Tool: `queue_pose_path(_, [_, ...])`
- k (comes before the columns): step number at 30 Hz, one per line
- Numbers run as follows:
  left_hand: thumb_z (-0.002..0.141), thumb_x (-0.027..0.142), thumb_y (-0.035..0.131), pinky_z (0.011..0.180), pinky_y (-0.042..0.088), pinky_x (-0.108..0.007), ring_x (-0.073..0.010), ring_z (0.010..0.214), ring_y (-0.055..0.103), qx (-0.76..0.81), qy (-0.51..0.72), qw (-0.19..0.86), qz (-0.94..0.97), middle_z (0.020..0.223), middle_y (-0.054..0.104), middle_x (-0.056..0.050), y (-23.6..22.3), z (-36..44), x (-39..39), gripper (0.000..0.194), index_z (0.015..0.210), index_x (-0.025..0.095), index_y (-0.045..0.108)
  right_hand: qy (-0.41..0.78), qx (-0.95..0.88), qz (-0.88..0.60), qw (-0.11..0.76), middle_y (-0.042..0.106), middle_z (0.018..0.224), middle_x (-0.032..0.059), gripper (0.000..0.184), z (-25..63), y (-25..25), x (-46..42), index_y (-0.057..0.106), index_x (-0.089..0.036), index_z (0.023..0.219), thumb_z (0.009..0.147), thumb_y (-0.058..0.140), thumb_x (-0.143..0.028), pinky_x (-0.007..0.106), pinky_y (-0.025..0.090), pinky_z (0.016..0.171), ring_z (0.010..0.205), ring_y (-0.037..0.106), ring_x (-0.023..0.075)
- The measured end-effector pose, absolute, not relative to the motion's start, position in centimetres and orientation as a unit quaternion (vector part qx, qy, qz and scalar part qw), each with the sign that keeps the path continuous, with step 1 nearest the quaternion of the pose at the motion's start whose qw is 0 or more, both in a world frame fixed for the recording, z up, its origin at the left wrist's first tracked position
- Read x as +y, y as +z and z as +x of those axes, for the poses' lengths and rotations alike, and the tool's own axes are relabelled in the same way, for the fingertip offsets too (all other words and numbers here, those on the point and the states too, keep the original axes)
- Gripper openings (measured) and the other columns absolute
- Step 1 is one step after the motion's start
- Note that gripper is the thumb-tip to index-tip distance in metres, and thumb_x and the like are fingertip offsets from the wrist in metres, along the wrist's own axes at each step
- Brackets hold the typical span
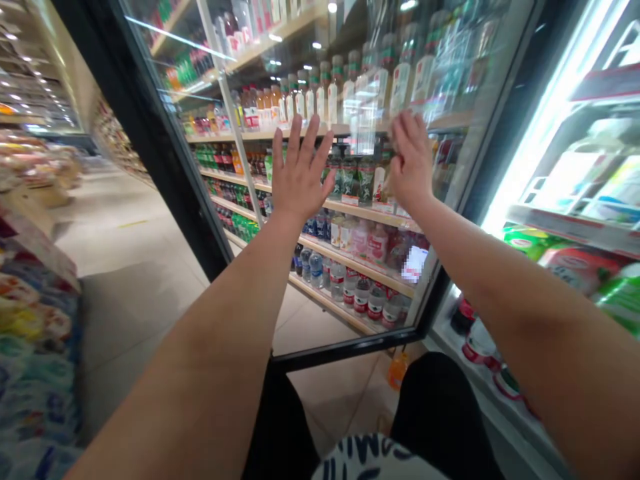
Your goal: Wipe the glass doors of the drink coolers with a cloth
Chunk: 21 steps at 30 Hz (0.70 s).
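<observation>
An open glass cooler door (pixel 345 343) with a black frame stands in front of me. My left hand (pixel 300 170) is raised against the glass, its fingers spread and nothing in it. To its right my right hand (pixel 411 157) is also at the glass, with its fingers bent and held close together. Slight blur covers those fingertips, and whatever may be under them is hidden. Rows of bottles with white labels (pixel 333 97) show through or in the glass behind both hands.
On the right is the lit cooler (pixel 590 223) with packed shelves. Bagged goods (pixel 37 373) are stacked at the left beside a tiled aisle (pixel 117 220). An orange item (pixel 398 371) is low, by my knee. Lower shelves seen through the glass hold water bottles (pixel 316 269).
</observation>
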State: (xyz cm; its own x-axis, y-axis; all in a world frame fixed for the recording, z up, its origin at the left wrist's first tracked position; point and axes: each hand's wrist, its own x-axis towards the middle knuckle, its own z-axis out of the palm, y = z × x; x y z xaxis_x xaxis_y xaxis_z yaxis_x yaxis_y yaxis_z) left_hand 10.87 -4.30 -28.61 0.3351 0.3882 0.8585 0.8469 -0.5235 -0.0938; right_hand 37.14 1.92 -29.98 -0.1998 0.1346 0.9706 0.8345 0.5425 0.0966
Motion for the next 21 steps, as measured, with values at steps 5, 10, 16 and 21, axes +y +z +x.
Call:
queue_pose_path(5, [0.094, 0.040, 0.058, 0.129, -0.016, -0.049, -0.0236, 0.156, -0.005, -0.401, -0.418, 0.267, -0.770, 0.167, 0.010, 0.011, -28.5, 11.0, -4.3, 0.070, 0.159, 0.027, 0.034, -0.284, -0.574, -0.425, 0.640, 0.033, 0.162, 0.0084, 0.066, 41.3, -32.0, 4.0, 0.040, -0.013, 0.154, 0.089, 0.033, -0.021, 0.056, 0.016, 0.129, 0.155, 0.019, 0.0268])
queue_pose_path(10, [0.093, 0.037, 0.059, 0.129, -0.014, -0.052, -0.0284, 0.156, -0.003, -0.384, -0.430, 0.267, -0.772, 0.168, 0.013, 0.006, -28.8, 11.0, -4.2, 0.072, 0.160, 0.025, 0.035, -0.266, -0.546, -0.435, 0.664, 0.032, 0.162, 0.0124, 0.060, 40.3, -32.2, 4.0, 0.039, -0.011, 0.153, 0.095, 0.030, -0.021, 0.057, 0.014, 0.128, 0.154, 0.018, 0.0281])
queue_pose_path(16, [0.093, 0.037, 0.057, 0.129, -0.010, -0.050, -0.0287, 0.156, 0.000, -0.393, -0.427, 0.307, -0.755, 0.168, 0.014, -0.001, -29.0, 11.0, -4.2, 0.079, 0.163, 0.015, 0.026, -0.291, -0.640, -0.384, 0.599, 0.028, 0.165, 0.0081, 0.059, 35.9, -30.9, 2.2, 0.032, -0.014, 0.157, 0.098, 0.032, -0.020, 0.058, 0.014, 0.128, 0.157, 0.009, 0.0278])
queue_pose_path(21, [0.093, 0.039, 0.061, 0.129, -0.011, -0.051, -0.0271, 0.156, -0.001, -0.397, -0.422, 0.300, -0.758, 0.168, 0.012, 0.003, -28.9, 11.0, -4.2, 0.078, 0.162, 0.019, 0.029, -0.333, -0.777, -0.295, 0.446, 0.035, 0.163, 0.0015, 0.060, 33.5, -34.3, -0.9, 0.035, -0.023, 0.156, 0.096, 0.036, -0.018, 0.050, 0.023, 0.128, 0.156, 0.015, 0.0219])
